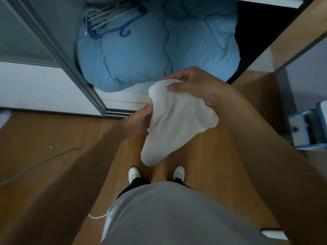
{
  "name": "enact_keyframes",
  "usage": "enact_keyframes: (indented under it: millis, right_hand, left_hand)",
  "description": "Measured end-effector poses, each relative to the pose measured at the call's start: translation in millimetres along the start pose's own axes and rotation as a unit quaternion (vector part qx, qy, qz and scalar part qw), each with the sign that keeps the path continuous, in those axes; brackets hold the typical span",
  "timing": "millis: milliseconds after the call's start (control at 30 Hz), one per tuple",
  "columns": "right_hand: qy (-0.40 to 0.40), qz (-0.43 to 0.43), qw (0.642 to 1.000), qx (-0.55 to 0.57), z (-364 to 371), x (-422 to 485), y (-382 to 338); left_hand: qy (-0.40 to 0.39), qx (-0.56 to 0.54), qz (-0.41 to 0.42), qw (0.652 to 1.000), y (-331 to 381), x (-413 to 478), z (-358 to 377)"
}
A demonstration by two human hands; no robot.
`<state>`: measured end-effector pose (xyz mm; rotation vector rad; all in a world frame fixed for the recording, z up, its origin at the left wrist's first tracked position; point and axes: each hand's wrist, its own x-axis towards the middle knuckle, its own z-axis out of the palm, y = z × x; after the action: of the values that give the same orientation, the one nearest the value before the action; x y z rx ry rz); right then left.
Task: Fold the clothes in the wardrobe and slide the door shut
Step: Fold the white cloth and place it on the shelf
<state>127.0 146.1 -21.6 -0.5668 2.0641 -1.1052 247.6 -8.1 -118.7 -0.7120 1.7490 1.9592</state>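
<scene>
Right below me is my grey shirt. Past it are my two white shoes on the wood floor. A thin cord lies on the floor to my left.

I hold a white cloth up in the air, over the floor, just outside the wardrobe. My left grip pinches the cloth's left edge, with the thumb on top. My right grip is curled round its bunched top, and the thumb presses on the front. The rest of the cloth hangs down to a round end above my shoes.

Past my hands the wardrobe is open. A big blue quilt fills the bottom of it. A bunch of hangers lies on the quilt at the back left. The grey door stands on the left, beside the quilt.
</scene>
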Motion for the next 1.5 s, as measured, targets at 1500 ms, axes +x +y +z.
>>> enact_keyframes:
  millis: [1500]
  right_hand:
    - [0.226,0.176,0.846,0.450,46,-22,104]
  left_hand:
    - [-0.041,-0.051,0.077,0.995,-11,27,-7]
